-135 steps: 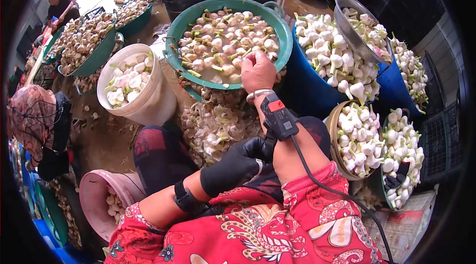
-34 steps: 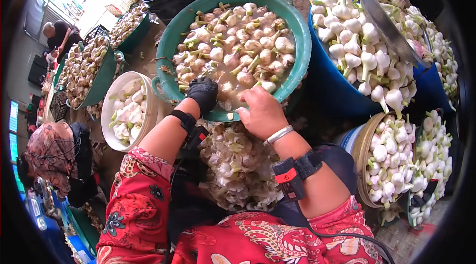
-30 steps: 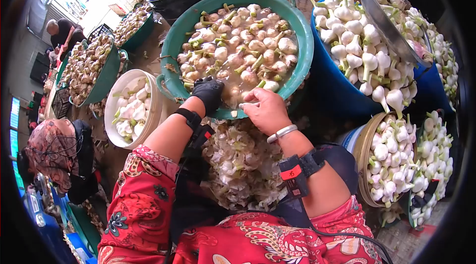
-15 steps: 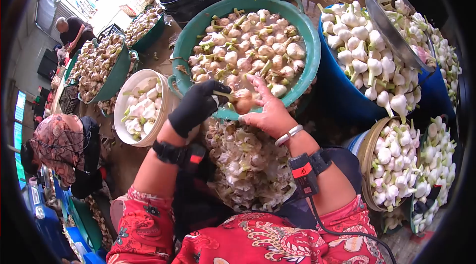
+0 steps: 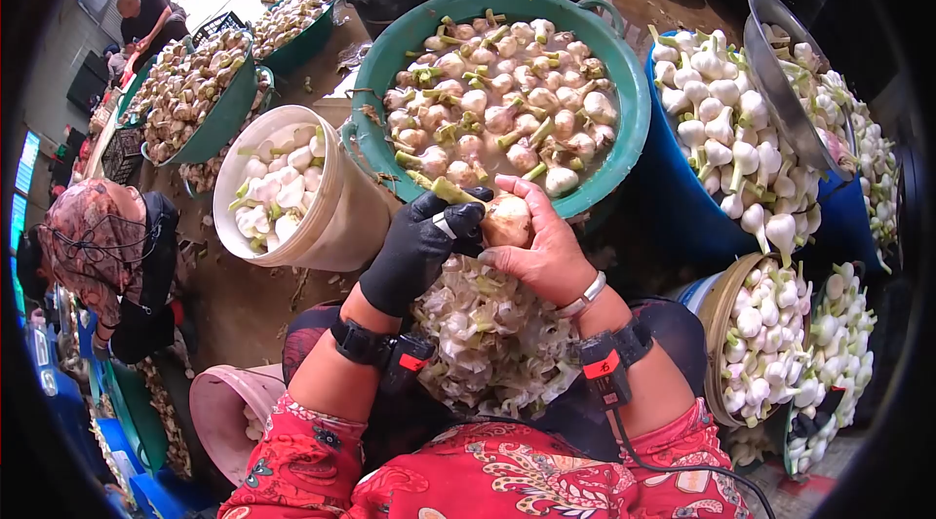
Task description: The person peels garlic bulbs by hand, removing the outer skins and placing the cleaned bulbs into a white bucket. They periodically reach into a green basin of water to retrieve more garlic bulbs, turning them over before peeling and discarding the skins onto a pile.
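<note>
Over the near rim of a green tub (image 5: pixel 639 119), my two hands hold one garlic bulb (image 5: pixel 508 221) between them. My left hand (image 5: pixel 417 248), in a black glove with a pale band at one finger, is closed at its stem side, where the green stalk sticks out to the upper left. Bare fingers of my right hand (image 5: pixel 548 251) wrap the bulb from the right. Inside the tub, many garlic bulbs (image 5: pixel 471 100) lie in cloudy water. Below my hands is a heap of garlic peelings (image 5: pixel 487 344).
A white bucket (image 5: pixel 356 207) of peeled garlic stands left, a pink bucket (image 5: pixel 219 422) lower left. To the right are a blue barrel (image 5: pixel 673 212) and a tan bucket (image 5: pixel 726 324), both full of white garlic. One person (image 5: pixel 102 246) sits left; another (image 5: pixel 151 22) is farther back.
Both hands have drawn the garlic bulb back from over the tub's water toward me. My right fingers now close round it. The view has shifted, showing more of the pink bucket.
</note>
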{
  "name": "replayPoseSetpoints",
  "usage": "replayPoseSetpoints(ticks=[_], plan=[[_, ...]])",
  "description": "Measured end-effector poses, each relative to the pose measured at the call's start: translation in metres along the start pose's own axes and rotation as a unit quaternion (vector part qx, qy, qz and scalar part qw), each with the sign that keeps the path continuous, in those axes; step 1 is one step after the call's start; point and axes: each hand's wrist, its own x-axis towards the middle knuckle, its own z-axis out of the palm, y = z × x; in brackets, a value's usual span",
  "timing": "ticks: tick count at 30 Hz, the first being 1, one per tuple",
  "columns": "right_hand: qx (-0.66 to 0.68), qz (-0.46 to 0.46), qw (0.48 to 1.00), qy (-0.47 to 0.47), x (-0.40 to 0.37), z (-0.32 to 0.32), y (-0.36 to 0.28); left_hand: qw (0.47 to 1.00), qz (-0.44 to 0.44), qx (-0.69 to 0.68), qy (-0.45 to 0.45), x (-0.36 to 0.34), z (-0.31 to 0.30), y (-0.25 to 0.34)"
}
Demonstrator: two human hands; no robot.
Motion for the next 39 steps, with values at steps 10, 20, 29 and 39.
replayPoseSetpoints(ticks=[10, 20, 29, 39], plan=[[0.176, 0.15, 0.972, 0.05, 0.0, -0.002, 0.005, 0.994, 0.038, 0.097, -0.025, -0.006, -0.001, -0.001], [0.149, 0.182, 0.965, 0.118, 0.0, 0.0, 0.003, 1.0, -0.004, 0.011, -0.029, -0.001, 0.007, -0.006], [0.316, 0.373, 0.846, -0.211, -0.017, 0.002, 0.01, 0.879, 0.27, 0.384, -0.082, -0.006, -0.001, -0.006], [0.342, 0.172, 0.92, -0.088, -0.006, -0.019, -0.001, 0.998, 0.047, 0.029, -0.016, -0.011, -0.017, 0.006]])
